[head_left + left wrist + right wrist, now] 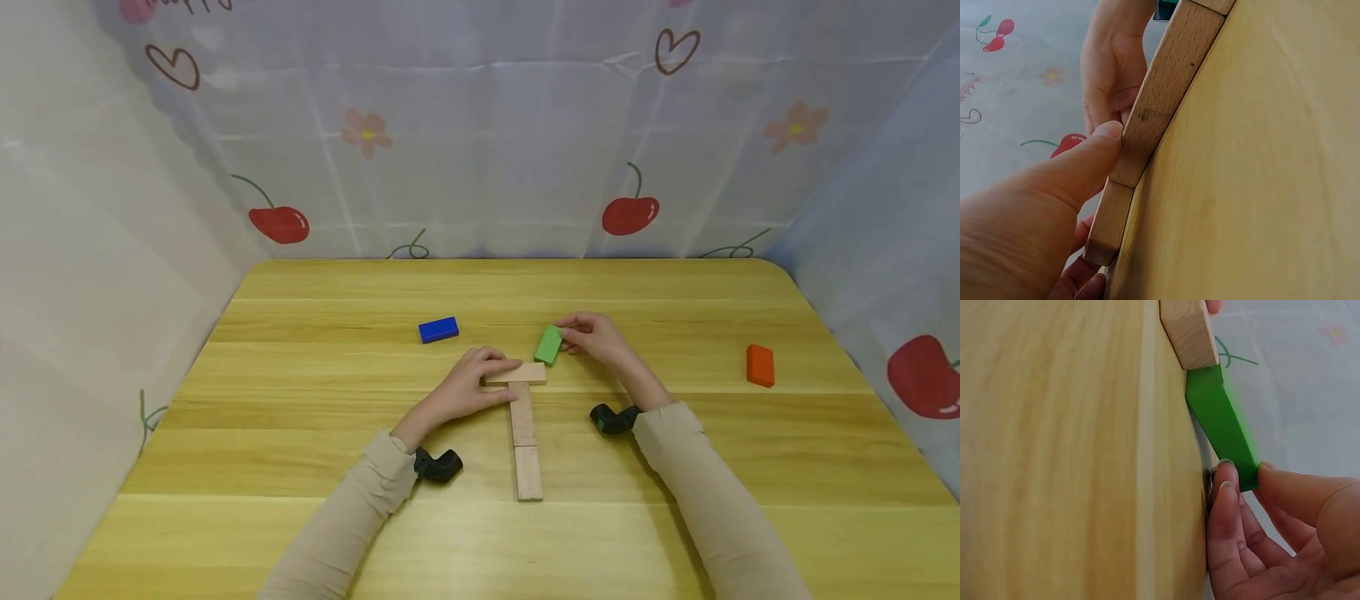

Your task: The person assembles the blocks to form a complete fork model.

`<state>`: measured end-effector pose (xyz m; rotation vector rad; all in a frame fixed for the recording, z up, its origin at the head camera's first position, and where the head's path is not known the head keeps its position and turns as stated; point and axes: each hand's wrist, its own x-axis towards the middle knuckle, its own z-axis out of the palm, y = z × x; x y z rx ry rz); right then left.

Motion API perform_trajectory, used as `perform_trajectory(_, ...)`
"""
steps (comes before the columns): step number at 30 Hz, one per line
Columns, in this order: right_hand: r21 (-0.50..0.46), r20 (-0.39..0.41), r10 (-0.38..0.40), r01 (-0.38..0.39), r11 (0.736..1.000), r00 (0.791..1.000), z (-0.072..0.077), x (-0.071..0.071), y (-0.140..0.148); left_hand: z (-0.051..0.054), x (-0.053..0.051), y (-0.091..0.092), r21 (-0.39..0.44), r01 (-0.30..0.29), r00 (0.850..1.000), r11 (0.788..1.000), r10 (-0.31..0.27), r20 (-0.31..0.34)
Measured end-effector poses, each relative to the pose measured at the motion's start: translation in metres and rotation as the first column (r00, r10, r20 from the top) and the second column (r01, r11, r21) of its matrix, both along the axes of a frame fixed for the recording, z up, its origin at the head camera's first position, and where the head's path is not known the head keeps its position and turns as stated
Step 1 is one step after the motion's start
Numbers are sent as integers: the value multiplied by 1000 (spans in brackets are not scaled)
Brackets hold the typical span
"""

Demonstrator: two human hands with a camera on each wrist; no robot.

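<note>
Three plain wooden blocks form a T on the table: a crosspiece (533, 372), an upper stem block (522, 421) and a lower stem block (528, 475). My left hand (463, 387) holds the crosspiece at its left part. In the left wrist view the thumb lies against the stem block (1163, 87), and the fingers are partly hidden behind the crosspiece (1110, 215). My right hand (597, 340) pinches one end of a green block (548, 346) between thumb and fingers. The green block (1222, 425) slants, its other end close by the crosspiece's right end.
A blue block (438, 331) lies behind the left hand, towards the table's far edge. Far to the right is an orange-red block (760, 366). Printed curtains (480, 167) hang around the wooden table (300, 433). Black wrist cameras (438, 467) sit at both cuffs.
</note>
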<state>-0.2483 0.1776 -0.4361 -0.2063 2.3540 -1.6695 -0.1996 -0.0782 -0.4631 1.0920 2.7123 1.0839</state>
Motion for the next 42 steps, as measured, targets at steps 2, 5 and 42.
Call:
perform_trajectory(2, 17, -15, 14, -14, 1000, 1000, 0, 0, -1, 0, 0, 0, 3, -1, 1000, 1000, 1, -2)
perform_trajectory(5, 44, -29, 37, -35, 998, 999, 0, 2, -4, -1, 0, 0, 10, -2, 1000, 1000, 2, 0)
perform_trajectory(42, 291, -423, -506, 641, 710, 752, 27, 61, 153, -2, -1, 0, 4, -6, 1000, 1000, 6, 9)
